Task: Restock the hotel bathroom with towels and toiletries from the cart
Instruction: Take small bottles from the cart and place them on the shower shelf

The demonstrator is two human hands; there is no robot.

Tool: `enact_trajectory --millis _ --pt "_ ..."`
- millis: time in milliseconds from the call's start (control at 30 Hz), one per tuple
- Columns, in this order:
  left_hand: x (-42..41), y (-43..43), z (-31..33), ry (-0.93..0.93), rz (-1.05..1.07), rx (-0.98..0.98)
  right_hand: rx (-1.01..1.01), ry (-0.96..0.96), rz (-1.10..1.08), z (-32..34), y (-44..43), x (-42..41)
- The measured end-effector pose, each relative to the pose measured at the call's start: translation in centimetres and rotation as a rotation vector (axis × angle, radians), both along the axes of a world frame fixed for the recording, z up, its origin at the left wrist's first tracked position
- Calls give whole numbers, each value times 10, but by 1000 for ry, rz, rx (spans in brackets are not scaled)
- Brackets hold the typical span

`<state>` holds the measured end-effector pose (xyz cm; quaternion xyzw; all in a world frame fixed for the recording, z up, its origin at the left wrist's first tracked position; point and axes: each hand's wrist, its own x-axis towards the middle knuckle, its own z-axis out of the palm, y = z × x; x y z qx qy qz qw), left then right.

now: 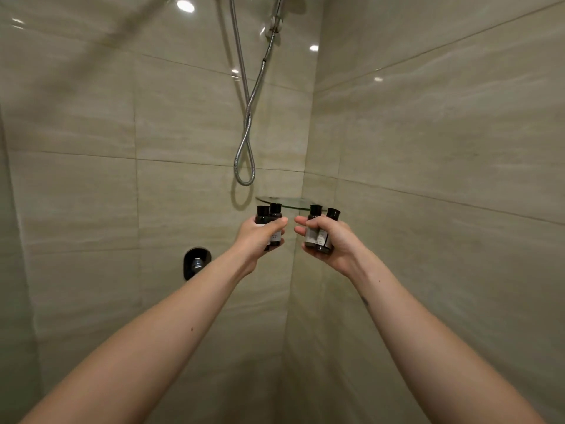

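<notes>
Dark bottles (263, 215) are gripped, fingers curled, by left hand (260, 237) and right hand (333, 240). Upright placement on the far shelf (286, 202) is presumably required

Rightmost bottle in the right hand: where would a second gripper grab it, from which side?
Probably by the black cap, from above, along its slight rightward tilt. Only the cap of the rightmost bottle stands clear of the right hand; the body sits inside the grip, and the neighbouring bottle sits close on its left.
</notes>
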<state>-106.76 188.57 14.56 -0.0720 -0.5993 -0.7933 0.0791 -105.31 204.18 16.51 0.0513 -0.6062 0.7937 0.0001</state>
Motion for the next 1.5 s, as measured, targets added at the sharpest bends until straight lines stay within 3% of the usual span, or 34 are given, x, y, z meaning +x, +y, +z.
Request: enact_trajectory --millis 333,533,767,1067,1500 --pt "-195 3 10 67 -73 -71 15 45 -18 15 5 -187" --pt "-329 -1 29 133 -73 -160 -88 59 -110 29 0 -305" --pt "-438 15 37 147 -156 -231 -6 84 -199 33 12 -399" --pt "-497 26 20 179 -208 -339 401 221 -235 13 26 -451" --pt "-493 25 19 180 -198 -391 376 275 -195 7 36 -453"
